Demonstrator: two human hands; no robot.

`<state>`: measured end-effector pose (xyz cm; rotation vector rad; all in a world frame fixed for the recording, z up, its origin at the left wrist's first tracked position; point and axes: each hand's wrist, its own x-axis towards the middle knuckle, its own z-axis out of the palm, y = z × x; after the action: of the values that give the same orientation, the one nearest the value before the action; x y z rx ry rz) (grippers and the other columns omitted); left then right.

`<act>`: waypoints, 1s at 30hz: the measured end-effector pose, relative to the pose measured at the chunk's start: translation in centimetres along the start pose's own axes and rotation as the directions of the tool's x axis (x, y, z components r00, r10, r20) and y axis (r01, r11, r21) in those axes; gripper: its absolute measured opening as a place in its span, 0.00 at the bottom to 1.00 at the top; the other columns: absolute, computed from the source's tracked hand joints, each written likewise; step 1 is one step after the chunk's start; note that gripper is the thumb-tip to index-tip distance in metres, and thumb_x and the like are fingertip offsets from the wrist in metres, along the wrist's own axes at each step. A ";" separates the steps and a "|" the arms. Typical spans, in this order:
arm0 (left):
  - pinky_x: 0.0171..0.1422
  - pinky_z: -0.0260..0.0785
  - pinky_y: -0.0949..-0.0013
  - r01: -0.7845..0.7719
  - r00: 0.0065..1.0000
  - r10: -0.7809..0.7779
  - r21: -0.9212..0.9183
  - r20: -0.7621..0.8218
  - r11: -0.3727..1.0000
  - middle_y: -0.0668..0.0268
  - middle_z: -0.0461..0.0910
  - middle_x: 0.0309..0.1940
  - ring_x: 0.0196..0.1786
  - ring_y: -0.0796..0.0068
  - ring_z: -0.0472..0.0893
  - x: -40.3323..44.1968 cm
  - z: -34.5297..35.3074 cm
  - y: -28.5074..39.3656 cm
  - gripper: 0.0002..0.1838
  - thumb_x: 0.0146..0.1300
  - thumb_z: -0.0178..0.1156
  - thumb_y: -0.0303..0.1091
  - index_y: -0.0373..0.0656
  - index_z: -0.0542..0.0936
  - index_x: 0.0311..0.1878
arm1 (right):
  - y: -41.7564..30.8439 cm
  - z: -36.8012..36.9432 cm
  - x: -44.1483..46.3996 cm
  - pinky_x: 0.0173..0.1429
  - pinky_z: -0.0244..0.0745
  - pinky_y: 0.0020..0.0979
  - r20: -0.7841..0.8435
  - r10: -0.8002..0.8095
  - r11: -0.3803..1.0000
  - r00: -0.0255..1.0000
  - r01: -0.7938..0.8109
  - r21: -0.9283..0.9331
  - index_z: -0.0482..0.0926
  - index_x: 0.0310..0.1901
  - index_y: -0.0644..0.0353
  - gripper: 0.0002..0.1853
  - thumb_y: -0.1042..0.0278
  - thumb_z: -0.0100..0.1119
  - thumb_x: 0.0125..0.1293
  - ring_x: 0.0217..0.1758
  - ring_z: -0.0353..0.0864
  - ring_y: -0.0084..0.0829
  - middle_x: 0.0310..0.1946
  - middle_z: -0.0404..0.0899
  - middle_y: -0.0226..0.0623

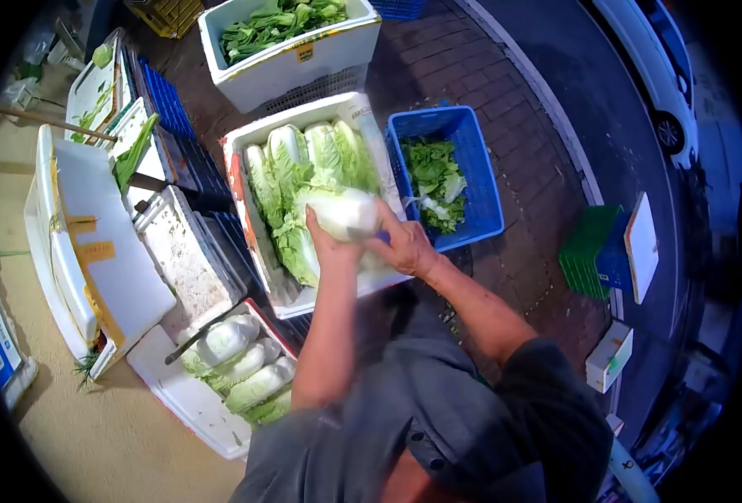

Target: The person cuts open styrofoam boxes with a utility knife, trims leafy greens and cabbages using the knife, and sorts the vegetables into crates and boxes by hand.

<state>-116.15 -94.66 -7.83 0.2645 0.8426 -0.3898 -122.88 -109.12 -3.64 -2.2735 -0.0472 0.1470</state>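
A napa cabbage (337,210) is in my left hand (331,243), its white base pointing right over the foam box. My left fingers wrap round its near side, with part of the grip hidden. My right hand (406,246) closes round a small knife (381,237) with a purple-blue handle. The short blade lies against the cabbage's white base. Below my hands, a white foam box (233,159) contains several more napa cabbages (287,155), packed side by side.
Loose green leaves lie in a blue crate (487,189) at right. Leafy greens fill a foam box (254,84) ahead. More napa cabbages (249,377) lie in a box (191,402) at lower left. Foam boxes (124,210) stand along the left. A car (669,75) is on the road.
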 end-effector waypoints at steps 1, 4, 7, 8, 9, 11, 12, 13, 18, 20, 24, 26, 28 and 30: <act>0.71 0.61 0.42 0.014 1.000 -0.014 -0.001 -0.006 1.000 0.61 0.75 0.64 0.65 0.53 0.73 0.0 0.1 -0.2 0.34 0.69 0.47 0.66 0.52 0.72 0.67 | 0.2 -0.3 0.0 0.42 0.77 0.48 0.002 -0.005 1.000 1.000 0.005 -0.023 0.55 0.73 0.68 0.46 0.49 0.65 0.61 0.36 0.83 0.58 0.29 0.81 0.57; 0.72 0.60 0.42 0.037 0.999 -0.037 0.018 0.005 0.999 0.60 0.74 0.64 0.65 0.52 0.72 -0.3 1.0 -0.9 0.35 0.69 0.45 0.66 0.51 0.71 0.68 | 0.8 -1.1 0.1 0.42 0.77 0.46 -0.026 -0.005 0.998 1.000 0.003 -0.059 0.60 0.71 0.63 0.42 0.49 0.65 0.62 0.37 0.84 0.56 0.31 0.82 0.56; 0.67 0.68 0.43 0.035 0.998 -0.035 0.001 0.058 0.999 0.65 0.78 0.62 0.63 0.55 0.77 1.3 1.0 -1.0 0.35 0.69 0.42 0.68 0.54 0.73 0.67 | 2.3 -1.5 0.8 0.43 0.78 0.46 -0.096 -0.049 0.998 0.994 0.045 -0.041 0.66 0.70 0.56 0.37 0.49 0.64 0.62 0.39 0.84 0.55 0.33 0.82 0.57; 0.66 0.68 0.44 0.052 0.998 -0.052 0.002 0.046 0.999 0.65 0.78 0.62 0.62 0.55 0.77 1.1 1.5 -1.2 0.34 0.68 0.42 0.68 0.55 0.74 0.66 | 2.4 -1.9 0.9 0.44 0.78 0.46 -0.101 -0.043 0.999 0.994 0.040 -0.033 0.66 0.69 0.55 0.36 0.49 0.64 0.62 0.39 0.84 0.55 0.34 0.83 0.56; 0.66 0.68 0.44 0.067 0.997 -0.067 -0.002 0.031 0.998 0.65 0.78 0.61 0.62 0.55 0.77 0.8 1.9 -1.3 0.34 0.68 0.43 0.67 0.55 0.74 0.66 | 2.2 -2.2 0.8 0.44 0.79 0.46 -0.101 -0.038 0.999 0.994 0.036 -0.026 0.67 0.69 0.55 0.36 0.49 0.63 0.63 0.40 0.84 0.55 0.36 0.83 0.56; 0.65 0.69 0.43 0.077 0.997 -0.076 -0.022 0.008 0.997 0.65 0.78 0.61 0.61 0.55 0.77 0.8 2.3 -1.4 0.32 0.69 0.43 0.66 0.56 0.74 0.66 | 1.1 -3.3 0.7 0.46 0.79 0.45 -0.078 -0.023 0.998 0.997 0.018 -0.057 0.68 0.68 0.56 0.32 0.55 0.62 0.65 0.42 0.85 0.54 0.40 0.84 0.54; 0.65 0.69 0.44 0.072 0.997 -0.071 -0.028 0.033 0.997 0.65 0.78 0.61 0.61 0.55 0.78 1.0 2.3 -1.4 0.32 0.69 0.44 0.66 0.56 0.74 0.66 | 1.9 -3.3 1.0 0.46 0.79 0.44 -0.116 -0.075 0.997 0.990 0.072 -0.027 0.68 0.68 0.56 0.30 0.57 0.61 0.66 0.43 0.85 0.53 0.42 0.83 0.55; 0.65 0.70 0.44 0.069 0.996 -0.068 -0.033 0.054 0.997 0.65 0.78 0.61 0.61 0.55 0.78 1.0 2.2 -1.6 0.32 0.70 0.44 0.66 0.56 0.74 0.66 | 3.3 -3.2 1.0 0.46 0.80 0.44 -0.155 -0.121 0.992 0.980 0.123 0.004 0.68 0.68 0.57 0.29 0.59 0.60 0.67 0.44 0.85 0.53 0.44 0.83 0.55; 0.67 0.69 0.45 0.109 0.983 -0.108 0.004 0.150 0.994 0.64 0.79 0.61 0.61 0.57 0.78 -1.1 4.0 -3.0 0.32 0.71 0.45 0.64 0.53 0.74 0.66 | 5.6 -3.6 1.9 0.31 0.77 0.27 -0.176 0.456 0.624 0.872 -0.172 0.762 0.74 0.63 0.55 0.20 0.56 0.53 0.75 0.26 0.77 0.26 0.27 0.77 0.32; 0.69 0.68 0.45 0.053 0.992 -0.052 -0.011 0.117 0.999 0.64 0.78 0.63 0.62 0.57 0.78 0.0 3.1 -3.8 0.32 0.69 0.50 0.63 0.52 0.74 0.67 | 8.3 -4.2 2.4 0.22 0.70 0.20 -0.155 0.672 0.431 0.725 -0.212 0.877 0.76 0.55 0.59 0.22 0.48 0.50 0.76 0.22 0.68 0.17 0.25 0.71 0.26; 0.68 0.70 0.50 -0.025 0.940 -0.001 0.070 0.342 0.997 0.61 0.78 0.61 0.61 0.57 0.78 1.3 2.3 -5.5 0.32 0.68 0.56 0.59 0.47 0.72 0.67 | 9.4 -4.4 2.3 0.20 0.64 0.22 0.089 0.497 0.595 0.863 -0.414 0.689 0.81 0.46 0.64 0.23 0.47 0.55 0.73 0.17 0.67 0.18 0.28 0.77 0.30; 0.67 0.71 0.51 -0.085 0.918 0.025 0.133 0.396 0.987 0.59 0.79 0.60 0.60 0.58 0.78 2.3 1.3 -5.8 0.33 0.67 0.57 0.58 0.45 0.72 0.67 | 7.5 -5.4 2.3 0.20 0.61 0.25 0.179 0.438 0.636 0.881 -0.444 0.631 0.82 0.42 0.64 0.23 0.47 0.62 0.68 0.17 0.67 0.17 0.24 0.77 0.26; 0.66 0.72 0.52 -0.141 0.924 0.056 0.203 0.377 0.969 0.58 0.79 0.59 0.59 0.58 0.79 3.7 -0.4 -6.0 0.33 0.67 0.58 0.57 0.43 0.71 0.66 | 6.1 -6.0 2.6 0.21 0.62 0.27 0.221 0.450 0.731 0.865 -0.499 0.466 0.81 0.43 0.68 0.25 0.47 0.65 0.65 0.18 0.68 0.18 0.22 0.77 0.28; 0.65 0.72 0.53 -0.156 0.932 0.049 0.277 0.358 0.948 0.58 0.79 0.58 0.58 0.60 0.79 3.7 -1.2 -5.5 0.31 0.68 0.58 0.56 0.43 0.72 0.65 | 6.6 -5.4 2.5 0.23 0.66 0.24 0.214 0.442 0.772 0.871 -0.491 0.403 0.81 0.43 0.65 0.19 0.53 0.63 0.68 0.21 0.71 0.17 0.25 0.78 0.27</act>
<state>-117.15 -99.99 -11.79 0.5072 0.4154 -0.4503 -119.87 -117.29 -5.45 -1.7682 0.4626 0.4939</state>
